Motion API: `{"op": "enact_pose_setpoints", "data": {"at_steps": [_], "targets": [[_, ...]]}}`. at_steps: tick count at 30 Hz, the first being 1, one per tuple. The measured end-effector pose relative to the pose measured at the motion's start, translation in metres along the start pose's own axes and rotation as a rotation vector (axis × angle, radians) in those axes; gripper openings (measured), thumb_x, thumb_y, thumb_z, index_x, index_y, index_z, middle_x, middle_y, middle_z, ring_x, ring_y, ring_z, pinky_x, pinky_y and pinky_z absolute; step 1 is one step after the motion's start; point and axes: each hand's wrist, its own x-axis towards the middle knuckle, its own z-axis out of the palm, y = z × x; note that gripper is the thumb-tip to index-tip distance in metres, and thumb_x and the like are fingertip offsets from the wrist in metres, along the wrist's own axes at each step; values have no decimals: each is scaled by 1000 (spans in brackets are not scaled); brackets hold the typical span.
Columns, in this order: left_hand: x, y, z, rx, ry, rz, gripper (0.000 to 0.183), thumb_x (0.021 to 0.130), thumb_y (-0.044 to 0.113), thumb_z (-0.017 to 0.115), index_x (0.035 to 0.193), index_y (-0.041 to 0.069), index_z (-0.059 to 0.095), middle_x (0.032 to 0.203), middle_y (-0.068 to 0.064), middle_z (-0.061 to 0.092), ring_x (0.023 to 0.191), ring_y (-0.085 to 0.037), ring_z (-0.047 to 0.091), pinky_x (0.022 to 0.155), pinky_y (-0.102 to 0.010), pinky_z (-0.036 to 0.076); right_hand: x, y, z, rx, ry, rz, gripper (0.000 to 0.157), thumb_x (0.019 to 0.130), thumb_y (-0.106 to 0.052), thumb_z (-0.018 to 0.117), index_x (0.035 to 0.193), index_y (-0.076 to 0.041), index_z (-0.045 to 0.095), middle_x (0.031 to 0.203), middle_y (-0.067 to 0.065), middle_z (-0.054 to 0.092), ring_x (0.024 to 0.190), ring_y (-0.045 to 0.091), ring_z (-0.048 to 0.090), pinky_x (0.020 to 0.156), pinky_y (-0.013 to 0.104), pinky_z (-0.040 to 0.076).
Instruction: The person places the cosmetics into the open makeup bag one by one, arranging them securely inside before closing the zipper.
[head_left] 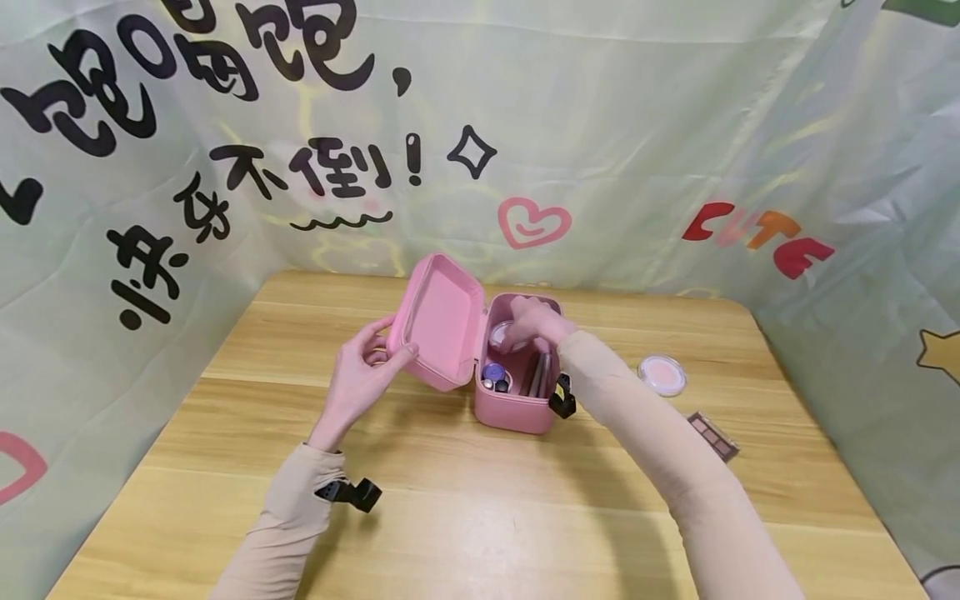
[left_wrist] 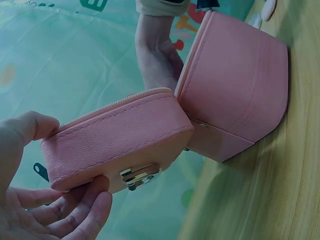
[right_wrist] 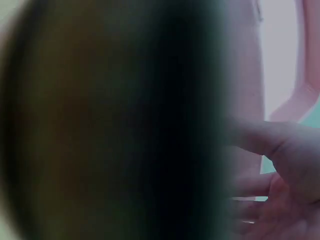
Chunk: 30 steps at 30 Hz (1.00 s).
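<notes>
A pink makeup case (head_left: 513, 414) stands on the table, its lid (head_left: 447, 312) swung out to the left. My left hand (head_left: 358, 367) grips the lid's outer end, thumb on the rim and fingers underneath, as the left wrist view shows. My right hand (head_left: 534, 321) reaches down into the case beside a round compact (head_left: 498, 335); its fingertips are hidden, so whether they hold the compact cannot be told. Small round-topped items (head_left: 493, 373) and dark slim items (head_left: 537, 375) sit in the front of the case. A blurred dark shape covers much of the right wrist view.
Right of the case, a round clear-rimmed compact (head_left: 662, 375) and an eyeshadow palette (head_left: 713, 436) lie on the wooden table (head_left: 450, 517). A printed cloth backdrop (head_left: 637, 125) rises behind the table and along both sides.
</notes>
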Motion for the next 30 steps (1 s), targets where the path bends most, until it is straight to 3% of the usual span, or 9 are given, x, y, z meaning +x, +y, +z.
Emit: {"op": "enact_pose_setpoints", "data": {"at_steps": [6, 12, 18, 24, 30], "targets": [[0, 0, -1, -2, 3, -2, 60, 89, 22, 77, 143, 8, 54, 112, -25, 72, 78, 1, 67, 69, -16, 55, -2, -3, 2, -97, -23, 58, 41, 74, -21, 78, 105, -5, 58, 102, 11, 62, 93, 25, 57, 79, 33, 50], [0, 1, -1, 0, 6, -5, 59, 89, 22, 77, 142, 9, 55, 111, -24, 72, 78, 1, 67, 69, -16, 55, -1, -10, 2, -171, -65, 41, 39, 76, -20, 77, 107, -6, 57, 111, 14, 62, 102, 27, 55, 88, 39, 50], [-2, 2, -1, 3, 7, -7, 61, 88, 22, 78, 143, 9, 54, 110, -24, 72, 78, -2, 67, 69, -16, 55, 3, -16, 4, -159, -90, 64, 35, 80, -18, 72, 110, -5, 57, 113, 15, 59, 104, 28, 54, 83, 35, 47], [-2, 1, -1, 0, 1, -13, 60, 89, 22, 77, 143, 10, 54, 111, -24, 72, 80, -5, 68, 68, -17, 55, 8, -13, 7, -152, -114, 85, 30, 82, -13, 69, 106, -5, 53, 101, 11, 53, 97, 26, 54, 74, 31, 46], [-1, 1, -1, 0, -5, -1, 60, 89, 21, 77, 144, 9, 54, 112, -25, 72, 80, -4, 68, 68, -18, 56, 3, -12, 4, -166, -144, 75, 32, 83, -16, 69, 108, -4, 52, 105, 13, 53, 100, 27, 53, 83, 36, 50]]}}
